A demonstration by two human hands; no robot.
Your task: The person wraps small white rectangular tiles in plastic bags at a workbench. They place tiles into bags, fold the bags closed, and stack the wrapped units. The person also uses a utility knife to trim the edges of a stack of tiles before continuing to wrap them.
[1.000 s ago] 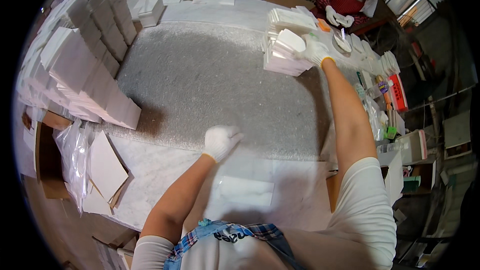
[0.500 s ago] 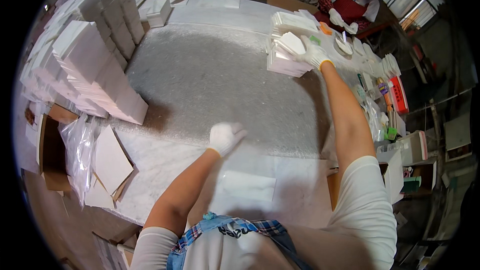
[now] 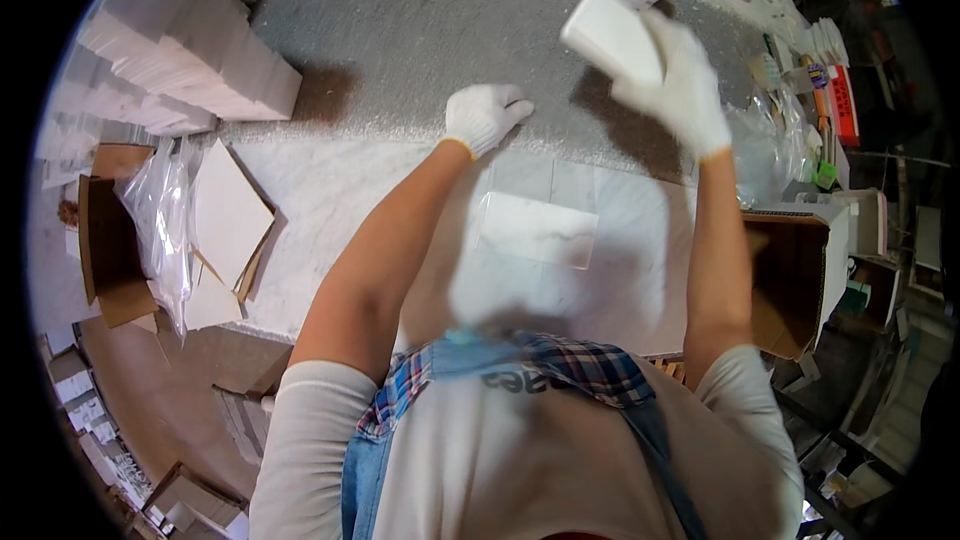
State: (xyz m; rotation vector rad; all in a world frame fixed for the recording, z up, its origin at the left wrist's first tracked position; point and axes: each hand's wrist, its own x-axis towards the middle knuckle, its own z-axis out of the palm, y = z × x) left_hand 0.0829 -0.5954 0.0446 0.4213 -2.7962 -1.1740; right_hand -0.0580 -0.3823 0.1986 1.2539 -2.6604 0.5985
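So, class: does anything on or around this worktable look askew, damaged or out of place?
Nothing is plainly damaged or spilled. The right hand holds a white box tilted in the air; loose flat cardboard sheets lie askew at the table's left edge.

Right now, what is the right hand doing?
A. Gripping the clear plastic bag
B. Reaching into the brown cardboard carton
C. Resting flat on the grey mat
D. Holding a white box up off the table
D: the gloved right hand grips a white box raised above the grey mat, while the left hand rests at the mat's near edge.
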